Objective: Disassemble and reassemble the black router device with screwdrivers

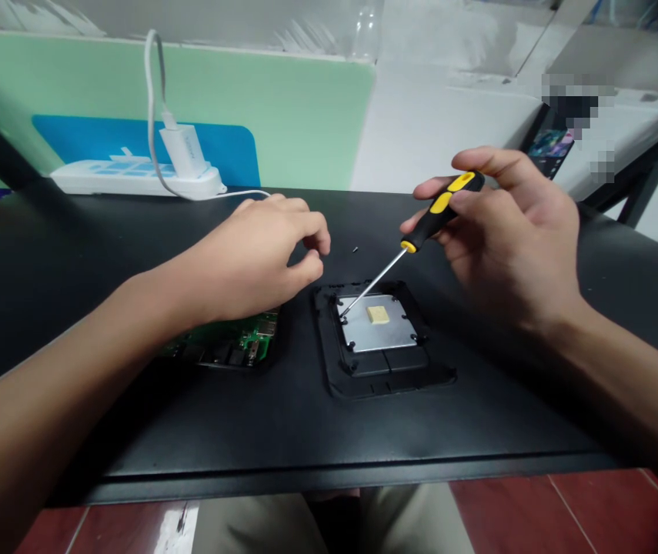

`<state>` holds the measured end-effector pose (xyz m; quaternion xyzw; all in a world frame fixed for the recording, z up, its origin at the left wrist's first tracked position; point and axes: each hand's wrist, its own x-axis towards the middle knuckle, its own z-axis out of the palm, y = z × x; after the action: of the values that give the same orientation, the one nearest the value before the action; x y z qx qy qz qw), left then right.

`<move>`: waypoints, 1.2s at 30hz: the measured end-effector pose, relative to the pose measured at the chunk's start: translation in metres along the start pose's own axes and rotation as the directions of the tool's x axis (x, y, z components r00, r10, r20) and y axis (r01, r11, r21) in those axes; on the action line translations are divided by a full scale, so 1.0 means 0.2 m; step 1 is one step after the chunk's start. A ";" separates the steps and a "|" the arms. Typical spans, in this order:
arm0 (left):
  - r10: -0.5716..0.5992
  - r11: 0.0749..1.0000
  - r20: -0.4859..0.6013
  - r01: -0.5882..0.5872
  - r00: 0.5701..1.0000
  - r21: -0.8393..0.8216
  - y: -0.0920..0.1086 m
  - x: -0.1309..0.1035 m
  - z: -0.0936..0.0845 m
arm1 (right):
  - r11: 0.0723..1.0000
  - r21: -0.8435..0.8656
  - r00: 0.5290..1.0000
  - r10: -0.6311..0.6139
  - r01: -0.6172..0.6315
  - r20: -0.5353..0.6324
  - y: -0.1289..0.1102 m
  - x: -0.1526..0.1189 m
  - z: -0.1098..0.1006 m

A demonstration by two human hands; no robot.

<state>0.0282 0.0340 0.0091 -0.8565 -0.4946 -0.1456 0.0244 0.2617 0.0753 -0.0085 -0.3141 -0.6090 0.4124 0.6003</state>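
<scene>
My right hand is wrapped round the black and yellow handle of a screwdriver. Its tip rests at the left edge of a silver metal plate, which bears a small pale yellow pad. That plate lies in a black plastic cover on the table. My left hand hovers above and left of the cover, fingers curled and apart, with nothing between them. Below it, partly hidden by the forearm, is a green circuit board in a black casing. A tiny screw lies behind the cover.
At the back left of the black table stands a white power strip with a white charger and its cable. A dark device with a lit screen leans at the back right.
</scene>
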 end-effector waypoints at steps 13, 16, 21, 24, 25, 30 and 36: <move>0.226 0.957 0.118 -0.197 0.967 -0.214 0.03 -0.03 -0.01 | 0.992 0.123 1.000 0.008 -0.005 -0.024 0.02 0.03 -0.01; 0.238 0.955 0.109 -0.213 0.965 -0.205 0.03 -0.03 -0.01 | 0.992 0.125 1.000 0.007 -0.006 -0.008 0.03 0.03 -0.02; 0.244 0.956 0.112 -0.219 0.963 -0.196 0.03 -0.03 -0.01 | 0.995 0.097 0.998 0.000 -0.007 0.062 0.03 0.03 -0.03; 0.250 0.954 0.107 -0.226 0.962 -0.196 0.03 -0.02 0.00 | 0.995 0.100 0.999 0.007 -0.012 0.050 0.03 0.03 -0.02; 0.253 0.954 0.108 -0.228 0.961 -0.196 0.03 -0.02 0.00 | 0.995 0.102 0.999 0.007 -0.012 0.045 0.03 0.03 -0.02; 0.260 0.953 0.117 -0.235 0.959 -0.193 0.02 -0.02 0.00 | 0.995 0.098 0.999 0.032 -0.035 0.026 0.01 0.01 0.00; 0.260 0.952 0.121 -0.234 0.958 -0.196 0.02 -0.02 0.00 | 0.995 0.085 0.998 0.052 -0.049 -0.027 -0.02 0.01 0.02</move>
<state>0.0294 0.0281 0.0092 -0.9187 -0.3687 -0.1224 -0.0710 0.2583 0.0738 -0.0037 -0.3096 -0.5741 0.4483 0.6112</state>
